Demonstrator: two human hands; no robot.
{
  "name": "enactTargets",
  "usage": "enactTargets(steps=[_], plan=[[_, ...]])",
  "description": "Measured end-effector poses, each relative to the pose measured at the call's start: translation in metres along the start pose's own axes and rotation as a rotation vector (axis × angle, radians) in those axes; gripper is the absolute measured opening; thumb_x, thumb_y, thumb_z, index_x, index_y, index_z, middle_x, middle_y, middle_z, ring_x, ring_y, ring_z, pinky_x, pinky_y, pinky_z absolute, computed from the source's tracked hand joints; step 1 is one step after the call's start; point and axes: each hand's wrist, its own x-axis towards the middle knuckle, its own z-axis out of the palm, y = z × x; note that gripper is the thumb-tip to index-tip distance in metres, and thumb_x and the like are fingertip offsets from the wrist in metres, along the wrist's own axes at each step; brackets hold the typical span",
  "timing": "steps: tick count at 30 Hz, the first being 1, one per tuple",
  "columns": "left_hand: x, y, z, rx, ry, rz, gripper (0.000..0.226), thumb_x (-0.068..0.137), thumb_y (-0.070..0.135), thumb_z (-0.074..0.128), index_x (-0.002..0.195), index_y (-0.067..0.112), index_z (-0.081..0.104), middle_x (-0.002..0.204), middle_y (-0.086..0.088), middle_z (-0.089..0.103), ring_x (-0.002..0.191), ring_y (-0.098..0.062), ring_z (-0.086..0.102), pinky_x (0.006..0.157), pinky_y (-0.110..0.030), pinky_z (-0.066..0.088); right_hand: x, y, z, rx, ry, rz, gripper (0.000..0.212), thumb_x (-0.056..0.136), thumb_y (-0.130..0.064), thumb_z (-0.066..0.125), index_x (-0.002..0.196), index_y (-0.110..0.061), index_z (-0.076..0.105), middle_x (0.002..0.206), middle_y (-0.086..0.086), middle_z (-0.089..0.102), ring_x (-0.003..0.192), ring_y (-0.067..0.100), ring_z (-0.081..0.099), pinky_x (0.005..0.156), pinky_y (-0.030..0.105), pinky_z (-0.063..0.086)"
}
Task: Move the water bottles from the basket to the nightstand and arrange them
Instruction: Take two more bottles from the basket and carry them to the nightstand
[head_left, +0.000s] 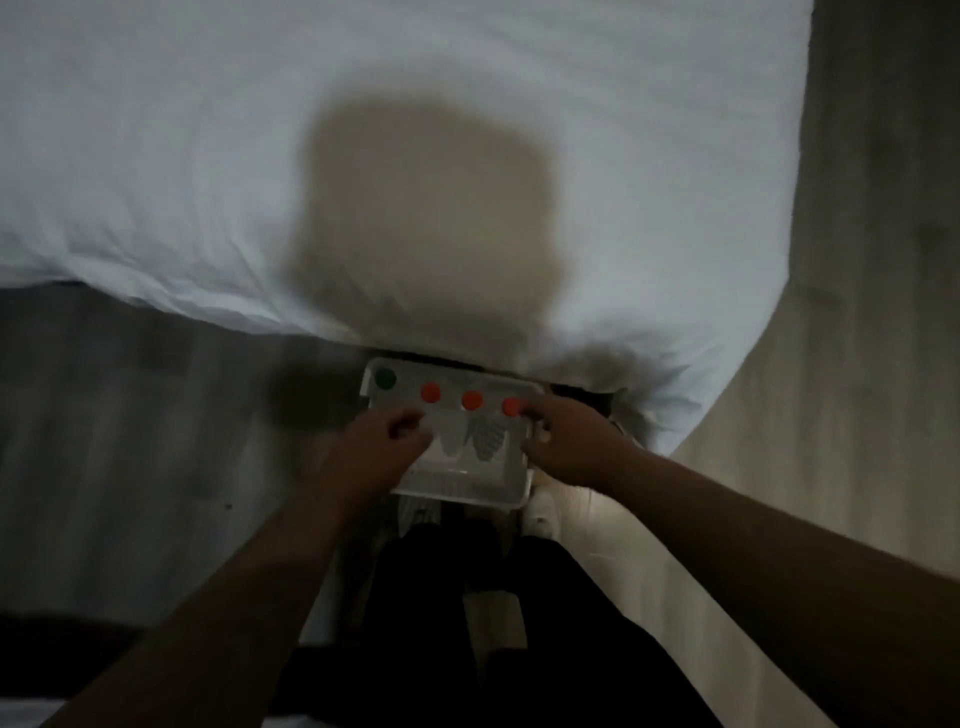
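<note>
Water bottles (471, 399): four stand in a row along the far side of the basket (457, 493), which sits on the floor (130, 441) against the edge of the bed (156, 156), just ahead of the person's feet. Only the caps show plainly: a green cap (385, 378) at the left end and three orange ones to its right. The caps face the camera, so the long axis is judged upright and removal calls for a straight lift. The left hand (384, 434) lies over the basket's left side, fingers curled, just beside the first orange-capped bottle (430, 393). The right hand (558, 439) lies at the right rim, fingers curled, tips at or just short of the rightmost orange cap (511, 407). Blur prevents telling whether either hand grips a bottle, the rim or nothing. The nightstand is not in view.
</note>
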Motion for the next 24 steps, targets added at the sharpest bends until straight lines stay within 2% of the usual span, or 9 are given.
enactTargets(steps=[4, 5, 7, 8, 10, 13, 17, 21, 24], plan=[[0.066, -0.02, 0.06, 0.306, -0.14, 0.12, 0.046, 0.087, 0.025, 0.067, 0.13, 0.013, 0.055, 0.121, -0.007, 0.057, 0.11, -0.023, 0.056, 0.092, -0.031, 0.043, 0.067, 0.051, 0.041, -0.124, -0.048, -0.012, 0.032, 0.075, -0.028, 0.062, 0.102, -0.011, 0.06, 0.102, 0.01, 0.065, 0.092, 0.03, 0.062, 0.08, 0.044, 0.053], [0.08, -0.026, 0.072, 0.36, -0.17, 0.153, 0.05, 0.087, 0.024, 0.067, 0.133, 0.014, 0.051, 0.128, -0.01, 0.054, 0.117, -0.026, 0.052, 0.097, -0.033, 0.041, 0.08, 0.063, 0.054, -0.161, -0.06, -0.022, 0.036, 0.075, -0.032, 0.063, 0.105, -0.013, 0.059, 0.105, 0.01, 0.063, 0.095, 0.03, 0.061, 0.083, 0.045, 0.052], [0.104, -0.039, 0.093, 0.442, -0.242, 0.201, 0.059, 0.086, 0.021, 0.068, 0.14, 0.013, 0.044, 0.137, -0.013, 0.048, 0.128, -0.03, 0.044, 0.104, -0.033, 0.035, 0.096, 0.081, 0.079, -0.208, -0.076, -0.049, 0.052, 0.079, -0.039, 0.062, 0.124, -0.014, 0.052, 0.122, 0.012, 0.057, 0.112, 0.033, 0.054, 0.095, 0.046, 0.045], [0.114, -0.046, 0.101, 0.484, -0.273, 0.208, 0.064, 0.086, 0.019, 0.068, 0.142, 0.011, 0.039, 0.14, -0.015, 0.046, 0.129, -0.032, 0.043, 0.104, -0.032, 0.034, 0.102, 0.086, 0.088, -0.227, -0.089, -0.05, 0.059, 0.083, -0.038, 0.061, 0.134, -0.012, 0.045, 0.129, 0.013, 0.053, 0.12, 0.033, 0.049, 0.1, 0.044, 0.041], [0.131, -0.053, 0.113, 0.583, -0.269, 0.223, 0.07, 0.084, 0.018, 0.069, 0.145, 0.008, 0.034, 0.139, -0.019, 0.046, 0.125, -0.035, 0.046, 0.1, -0.036, 0.039, 0.114, 0.097, 0.1, -0.229, -0.06, -0.064, 0.063, 0.088, -0.034, 0.061, 0.14, -0.008, 0.037, 0.135, 0.015, 0.048, 0.126, 0.032, 0.042, 0.1, 0.038, 0.037], [0.143, -0.057, 0.126, 0.729, -0.14, 0.248, 0.056, 0.083, 0.019, 0.068, 0.132, 0.007, 0.044, 0.126, -0.021, 0.049, 0.11, -0.04, 0.052, 0.088, -0.042, 0.045, 0.125, 0.109, 0.109, -0.193, 0.01, -0.057, 0.052, 0.086, -0.029, 0.064, 0.129, -0.006, 0.046, 0.127, 0.018, 0.05, 0.12, 0.031, 0.043, 0.092, 0.033, 0.038], [0.143, -0.055, 0.137, 0.698, -0.056, 0.318, 0.03, 0.086, 0.011, 0.058, 0.113, 0.0, 0.053, 0.111, -0.021, 0.055, 0.1, -0.037, 0.054, 0.071, -0.032, 0.029, 0.129, 0.114, 0.114, -0.133, 0.075, -0.076, 0.028, 0.083, -0.018, 0.06, 0.105, 0.0, 0.056, 0.104, 0.022, 0.059, 0.096, 0.034, 0.055, 0.074, 0.028, 0.033], [0.133, -0.038, 0.127, 0.552, 0.017, 0.267, 0.023, 0.083, 0.012, 0.06, 0.101, -0.001, 0.056, 0.106, -0.022, 0.058, 0.095, -0.034, 0.057, 0.071, -0.026, 0.031, 0.121, 0.101, 0.099, -0.112, 0.167, -0.082, 0.023, 0.069, -0.032, 0.046, 0.076, -0.012, 0.053, 0.074, 0.013, 0.062, 0.065, 0.033, 0.06, 0.061, 0.039, 0.052], [0.111, -0.015, 0.108, 0.527, 0.077, 0.195, 0.017, 0.072, 0.016, 0.066, 0.084, 0.01, 0.055, 0.086, -0.009, 0.059, 0.075, -0.025, 0.055, 0.064, -0.026, 0.036, 0.1, 0.085, 0.08, -0.087, 0.207, -0.096, 0.023, 0.068, -0.035, 0.045, 0.07, -0.013, 0.053, 0.069, 0.008, 0.061, 0.061, 0.028, 0.058, 0.055, 0.04, 0.051]])
